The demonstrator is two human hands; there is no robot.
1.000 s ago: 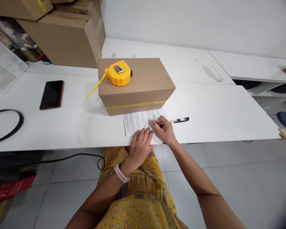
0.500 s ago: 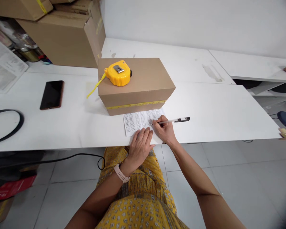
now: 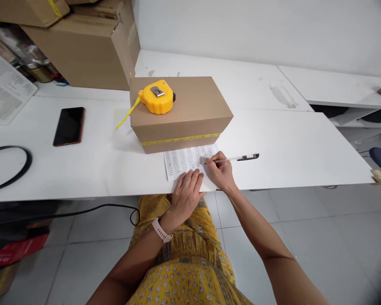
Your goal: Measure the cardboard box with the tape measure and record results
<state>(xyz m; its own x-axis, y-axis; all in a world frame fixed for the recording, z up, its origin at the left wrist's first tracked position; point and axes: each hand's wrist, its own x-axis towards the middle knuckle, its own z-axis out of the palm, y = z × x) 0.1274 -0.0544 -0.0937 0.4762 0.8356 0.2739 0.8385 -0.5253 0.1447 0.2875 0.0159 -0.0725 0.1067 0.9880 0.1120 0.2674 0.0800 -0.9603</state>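
Paper (image 3: 178, 165) lies near the front edge of the desk (image 3: 273, 152), filled with columns of small writing, its far part hidden by the cardboard box (image 3: 187, 103); whether the box sits on the sheet, I can't tell from here. On my feed the left hand (image 3: 187, 188) is flat, fingers extended, grasping nothing, resting over the sheet's near edge. The right hand (image 3: 221, 169) is closed in a writing grip around the pen (image 3: 243, 158), tip down at the columns.

I judge the pen light and stiff, its smooth clear barrel slightly slippery, so I'd hold it low, close to the point, as the fingers do now. The sheet I take for thin and limp, easily creased or dragged: a flat palm suits it, and for lifting I'd choose the exposed near-left corner. The box looks rigid, its weight unknown to me; with the tape measure (image 3: 158, 97) loose on top, I'd grip both ends and keep it level.
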